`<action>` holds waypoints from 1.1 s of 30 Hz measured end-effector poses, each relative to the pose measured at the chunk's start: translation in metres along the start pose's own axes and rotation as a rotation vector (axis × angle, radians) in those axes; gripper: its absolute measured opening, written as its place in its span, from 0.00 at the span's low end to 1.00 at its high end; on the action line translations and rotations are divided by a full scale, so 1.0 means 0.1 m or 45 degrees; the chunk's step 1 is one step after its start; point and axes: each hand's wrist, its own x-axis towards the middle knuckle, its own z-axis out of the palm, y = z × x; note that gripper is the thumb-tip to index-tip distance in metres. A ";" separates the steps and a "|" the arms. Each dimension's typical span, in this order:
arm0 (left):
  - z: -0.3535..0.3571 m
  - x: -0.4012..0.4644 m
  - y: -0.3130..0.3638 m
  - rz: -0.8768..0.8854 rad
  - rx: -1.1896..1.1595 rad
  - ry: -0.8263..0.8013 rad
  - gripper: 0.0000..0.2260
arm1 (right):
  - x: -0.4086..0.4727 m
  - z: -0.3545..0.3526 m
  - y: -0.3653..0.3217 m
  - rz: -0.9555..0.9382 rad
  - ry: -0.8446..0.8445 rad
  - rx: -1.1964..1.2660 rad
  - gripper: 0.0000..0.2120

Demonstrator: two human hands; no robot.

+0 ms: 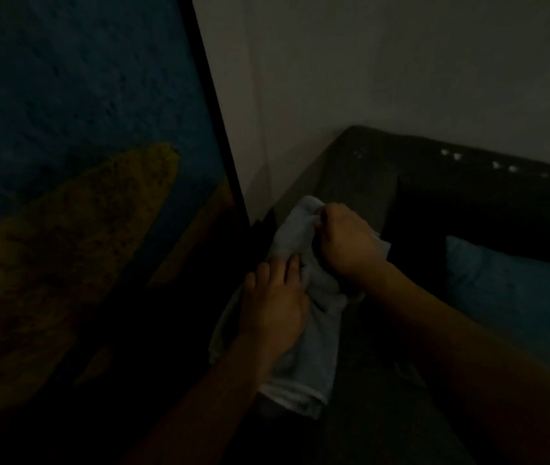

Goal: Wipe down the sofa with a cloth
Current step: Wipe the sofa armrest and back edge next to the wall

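Soft matt cloth, fabric sofa

The whole head view is sitting in very dim light, with colours going muddy and grain showing across the wall; the pale cloth is catching the most light, while the lower edge is sinking into near black. The sofa seat is losing all detail in shadow; small bright specks are glinting along its back edge. Edges are looking soft throughout, and the dark frame is bowing slightly from the wide lens.
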 end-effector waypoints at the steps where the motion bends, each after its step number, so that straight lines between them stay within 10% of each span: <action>1: -0.03 0.09 0.11 0.052 -0.013 0.011 0.26 | 0.02 -0.09 0.13 0.047 0.028 -0.005 0.13; 11: 0.31 0.45 0.45 0.159 -0.071 -0.130 0.27 | 0.13 0.24 0.69 0.486 -0.019 -0.132 0.19; 17: 0.22 0.39 0.20 0.021 -0.040 -0.164 0.27 | 0.25 0.18 0.35 0.107 0.041 -0.220 0.09; 22: 0.06 0.30 -0.06 -0.230 -0.025 -0.358 0.30 | 0.37 0.30 0.00 -0.169 -0.158 -0.159 0.20; 28: 0.03 0.66 0.49 0.156 0.024 -0.033 0.25 | 0.32 -0.32 0.67 0.308 -0.042 -0.082 0.17; 33: 0.19 1.00 0.82 0.167 0.024 -0.200 0.27 | 0.41 -0.26 1.03 0.569 -0.160 -0.002 0.22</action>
